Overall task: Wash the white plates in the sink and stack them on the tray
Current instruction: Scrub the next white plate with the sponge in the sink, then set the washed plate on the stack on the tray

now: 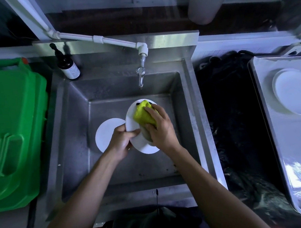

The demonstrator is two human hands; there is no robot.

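Head view, looking straight down into a steel sink (73, 137). The left hand (122, 141) grips a white plate (131, 122) by its left rim, thumb curled over the upper face and fingers wrapped beneath, holding it tilted above the basin. The right hand (160, 129) presses a yellow-green cloth (143, 114) flat against the plate's face, fingers curled over the cloth and pinning it; a darker, greyish part of the cloth shows under the thumb, and it may be a scouring side, though the dim light makes that hard to judge.

A second white plate (105, 134) lies flat on the sink floor, just left of the held one and partly hidden by the left hand. The tap (141, 77) hangs over the far side of the basin, fed by a white pipe (94, 38) running in from the far left. I cannot tell whether water is running.

On the far left corner of the sink ledge stands a dark pump bottle (68, 65) with a pale label. To the left of the sink sits a green plastic bin (14, 132). To the right, beyond a strip of dark bags (232, 117), a metal tray (291, 157) holds a small stack of white plates (294, 91) at its far end.
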